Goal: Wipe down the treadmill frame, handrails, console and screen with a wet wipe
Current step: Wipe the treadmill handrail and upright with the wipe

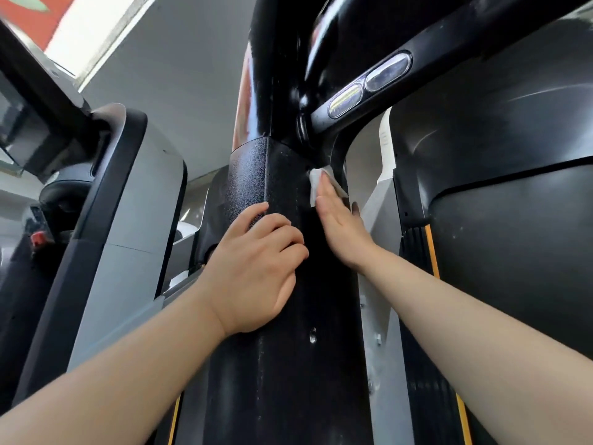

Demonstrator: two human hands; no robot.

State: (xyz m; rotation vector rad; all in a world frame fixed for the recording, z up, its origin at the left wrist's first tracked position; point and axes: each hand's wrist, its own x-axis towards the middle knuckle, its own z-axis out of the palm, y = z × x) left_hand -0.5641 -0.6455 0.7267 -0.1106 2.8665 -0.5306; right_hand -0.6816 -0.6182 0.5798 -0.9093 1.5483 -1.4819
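The person is looking up along a black upright post (276, 316) of the treadmill, both bare arms reaching up to it. The right hand (340, 223) lies flat and open against the right face of the post, fingers straight, pressing a white wet wipe (316, 181) against the textured black surface under the fingertips. The wipe sits just below the spot where a handrail (369, 81) branches off the post, and its upper edge pokes out above the fingers. The hand is not clenched on the wipe; it pins it by flat pressure.

The left hand (256, 268) rests on the front left edge of the same post, lower down, fingers curled loosely over the corner with nothing in it. It is near the right hand but not touching it.

The handrail carries two oval metal sensor pads (369, 81) set end to end. To the right is the dark underside of the console (500, 155). A yellow stripe (431, 252) runs down behind the right forearm. At far left stands a neighbouring machine in grey and black (128, 203), with what may be a red button (38, 238), too blurred to be sure.
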